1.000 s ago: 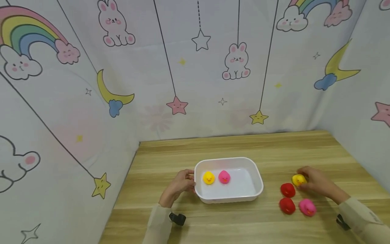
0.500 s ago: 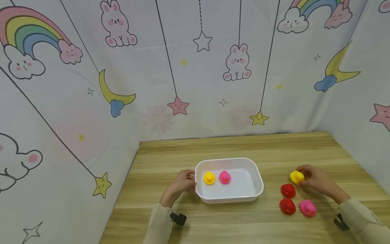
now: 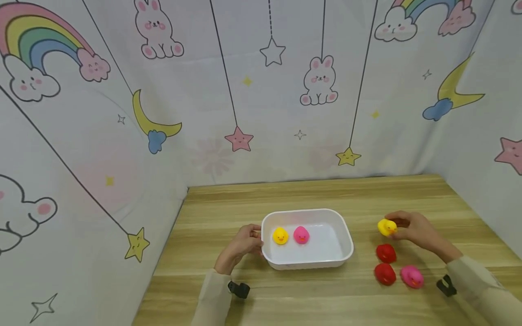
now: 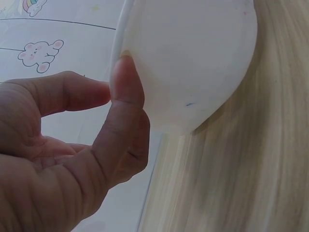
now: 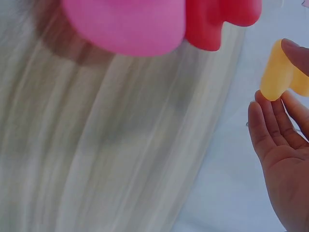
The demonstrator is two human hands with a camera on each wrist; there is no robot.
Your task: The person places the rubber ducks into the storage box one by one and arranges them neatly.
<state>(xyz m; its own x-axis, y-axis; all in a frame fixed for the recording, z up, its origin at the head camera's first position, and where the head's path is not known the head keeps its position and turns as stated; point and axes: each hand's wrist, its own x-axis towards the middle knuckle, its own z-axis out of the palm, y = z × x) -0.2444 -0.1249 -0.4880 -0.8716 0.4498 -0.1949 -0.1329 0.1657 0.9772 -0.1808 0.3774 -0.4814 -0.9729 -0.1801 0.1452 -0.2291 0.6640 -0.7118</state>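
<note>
Right of the white box [image 3: 326, 243], the grip of the right hand [image 3: 417, 230] is pinching a yellow duck [image 3: 385, 227] between thumb and fingers, and two red toys [image 3: 385, 274] and a pink duck [image 3: 412, 276] are sitting that way too. The left hand [image 3: 243, 244] is pinching the box's left side. I am guessing the yellow duck is feeling light, squishy and a bit slippery, so gently holding its fat sides is making sense.
</note>
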